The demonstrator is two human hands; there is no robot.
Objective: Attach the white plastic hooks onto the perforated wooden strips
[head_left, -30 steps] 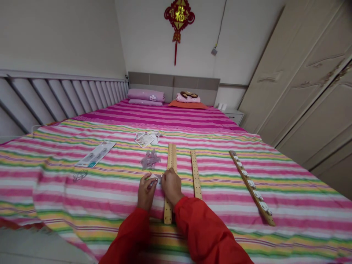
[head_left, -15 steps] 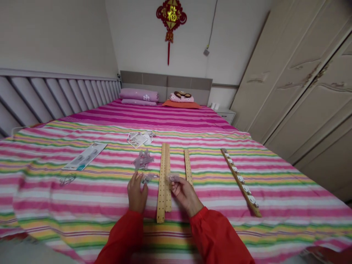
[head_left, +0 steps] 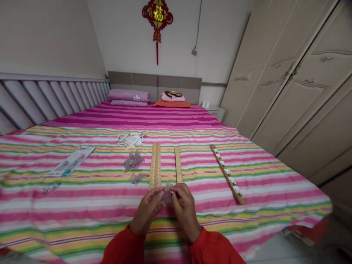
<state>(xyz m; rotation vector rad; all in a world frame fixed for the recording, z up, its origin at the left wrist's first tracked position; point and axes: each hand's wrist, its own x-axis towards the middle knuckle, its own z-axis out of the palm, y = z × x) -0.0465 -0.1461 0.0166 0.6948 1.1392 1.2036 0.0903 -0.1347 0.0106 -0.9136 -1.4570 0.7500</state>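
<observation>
Between my two hands, over the near ends of the perforated wooden strips, is a small clear plastic bag (head_left: 168,190) with something small inside that I cannot make out. The fingers of my left hand (head_left: 147,209) pinch its left side, and those of my right hand (head_left: 184,209) pinch its right side. Two light wooden strips with rows of holes (head_left: 155,165) lie side by side beyond, partly covered by my hands. A shorter perforated strip (head_left: 178,165) lies to their right. Left of them are another small plastic bag (head_left: 139,178) and a pile of such bags (head_left: 133,160).
A wooden strip bearing several white pieces (head_left: 227,171) lies at the right. A long flat package (head_left: 72,161) and a wire loop bundle (head_left: 51,186) are at the left. White-framed packets (head_left: 130,139) lie farther back on the striped bedsheet (head_left: 90,212).
My left hand has moved right, away from the bags on the sheet, and joined my right hand at the small bag. Both hands have come nearer to me. The view has shifted right.
</observation>
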